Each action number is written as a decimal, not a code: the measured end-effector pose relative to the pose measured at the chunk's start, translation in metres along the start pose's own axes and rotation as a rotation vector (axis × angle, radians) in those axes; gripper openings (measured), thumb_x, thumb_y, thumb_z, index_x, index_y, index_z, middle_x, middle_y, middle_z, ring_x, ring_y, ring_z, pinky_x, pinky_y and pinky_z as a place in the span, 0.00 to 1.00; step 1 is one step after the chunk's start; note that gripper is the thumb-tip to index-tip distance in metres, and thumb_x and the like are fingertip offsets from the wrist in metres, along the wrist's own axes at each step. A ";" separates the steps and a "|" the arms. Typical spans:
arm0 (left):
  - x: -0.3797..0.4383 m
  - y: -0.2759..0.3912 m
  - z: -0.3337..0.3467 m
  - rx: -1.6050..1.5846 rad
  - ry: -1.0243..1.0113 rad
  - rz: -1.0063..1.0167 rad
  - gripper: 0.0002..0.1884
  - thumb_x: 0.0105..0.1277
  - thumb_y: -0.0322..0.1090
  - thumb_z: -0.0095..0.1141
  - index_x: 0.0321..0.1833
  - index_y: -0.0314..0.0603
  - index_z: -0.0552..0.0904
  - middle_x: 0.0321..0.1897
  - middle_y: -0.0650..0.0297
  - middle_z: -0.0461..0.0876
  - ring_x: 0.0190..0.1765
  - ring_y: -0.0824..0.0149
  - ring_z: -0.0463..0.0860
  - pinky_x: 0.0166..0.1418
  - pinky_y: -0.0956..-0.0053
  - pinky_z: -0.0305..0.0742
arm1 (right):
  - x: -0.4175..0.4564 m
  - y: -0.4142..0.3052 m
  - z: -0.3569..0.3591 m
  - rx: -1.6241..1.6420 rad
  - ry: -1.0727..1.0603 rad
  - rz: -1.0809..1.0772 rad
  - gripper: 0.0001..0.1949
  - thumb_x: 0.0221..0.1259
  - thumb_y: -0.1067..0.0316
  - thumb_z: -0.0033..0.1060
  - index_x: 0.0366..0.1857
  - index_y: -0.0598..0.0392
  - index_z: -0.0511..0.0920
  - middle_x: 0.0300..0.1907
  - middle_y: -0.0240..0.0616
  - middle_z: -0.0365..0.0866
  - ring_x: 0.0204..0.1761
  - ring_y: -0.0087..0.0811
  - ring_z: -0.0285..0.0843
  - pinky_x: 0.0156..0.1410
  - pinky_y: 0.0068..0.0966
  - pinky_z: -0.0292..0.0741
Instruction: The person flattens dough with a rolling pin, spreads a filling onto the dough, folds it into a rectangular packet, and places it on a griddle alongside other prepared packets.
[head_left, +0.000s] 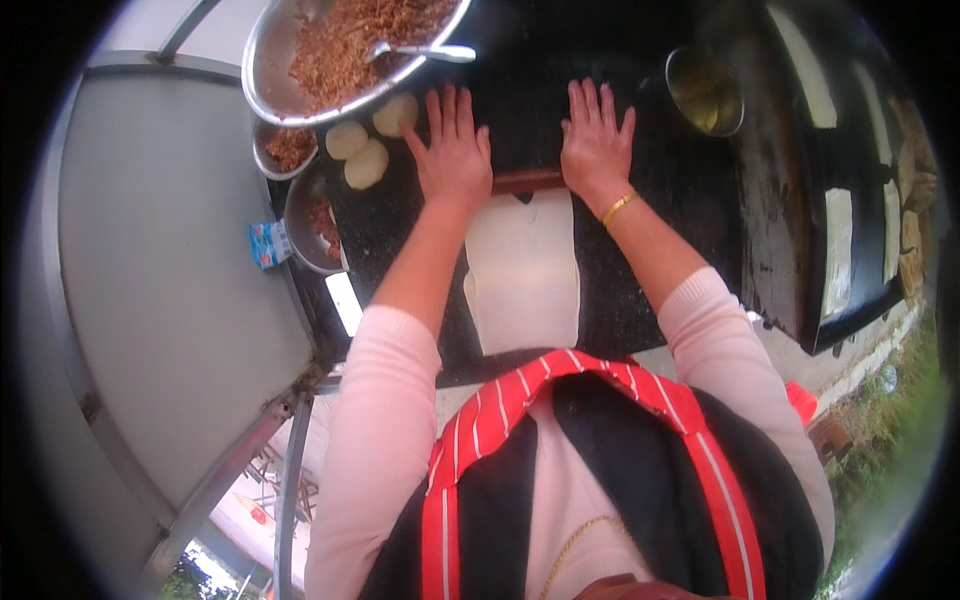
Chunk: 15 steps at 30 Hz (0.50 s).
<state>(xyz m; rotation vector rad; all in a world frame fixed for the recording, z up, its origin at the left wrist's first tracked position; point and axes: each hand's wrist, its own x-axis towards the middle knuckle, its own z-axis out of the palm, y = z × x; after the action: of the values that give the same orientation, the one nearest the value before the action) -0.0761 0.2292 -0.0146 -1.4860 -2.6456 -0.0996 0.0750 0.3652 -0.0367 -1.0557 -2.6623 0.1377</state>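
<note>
My left hand (454, 154) lies palm down with fingers stretched forward, its heel over the left end of a reddish-brown rolling pin (527, 181). The outer finger overlaps the edge of a round dough piece (391, 115); whether they touch I cannot tell. My right hand (598, 146) is flat over the pin's other end, fingers extended and not curled around it. Both palms hide the pin's ends. From the pin towards my body stretches a thin, pale dough sheet (523, 277) on the black work surface (622, 300). It has a small notch at its far edge.
A large metal bowl (262, 82) of reddish-brown filling, with a spoon (442, 52), stands far left. Two more dough rounds (346, 141) and smaller bowls (298, 217) sit below it. A cup (705, 90) holds yellow liquid. Dough strips (838, 247) lie on a dark griddle (862, 300).
</note>
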 end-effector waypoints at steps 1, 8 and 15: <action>0.007 0.000 0.004 -0.014 0.028 -0.017 0.29 0.81 0.48 0.42 0.82 0.48 0.63 0.84 0.62 0.59 0.86 0.54 0.52 0.82 0.31 0.42 | 0.005 0.001 0.005 -0.001 0.008 0.008 0.28 0.76 0.60 0.52 0.78 0.47 0.65 0.79 0.39 0.66 0.80 0.46 0.60 0.79 0.62 0.56; 0.037 -0.013 0.007 -0.189 0.159 -0.054 0.22 0.80 0.43 0.46 0.74 0.48 0.71 0.73 0.59 0.75 0.80 0.54 0.65 0.76 0.37 0.56 | 0.043 -0.002 -0.002 0.113 -0.018 0.026 0.19 0.75 0.57 0.56 0.65 0.50 0.77 0.61 0.36 0.84 0.66 0.44 0.79 0.62 0.50 0.76; -0.021 -0.017 0.001 -0.441 0.029 0.075 0.15 0.77 0.42 0.52 0.59 0.47 0.85 0.69 0.57 0.79 0.71 0.52 0.75 0.73 0.54 0.66 | -0.010 0.021 -0.019 0.260 -0.019 -0.359 0.21 0.59 0.59 0.71 0.56 0.48 0.81 0.56 0.34 0.81 0.61 0.38 0.75 0.60 0.37 0.69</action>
<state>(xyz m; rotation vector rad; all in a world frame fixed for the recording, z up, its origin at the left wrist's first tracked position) -0.0802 0.2024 -0.0180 -1.6781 -2.6544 -0.7339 0.1008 0.3737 -0.0246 -0.4912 -2.7044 0.4072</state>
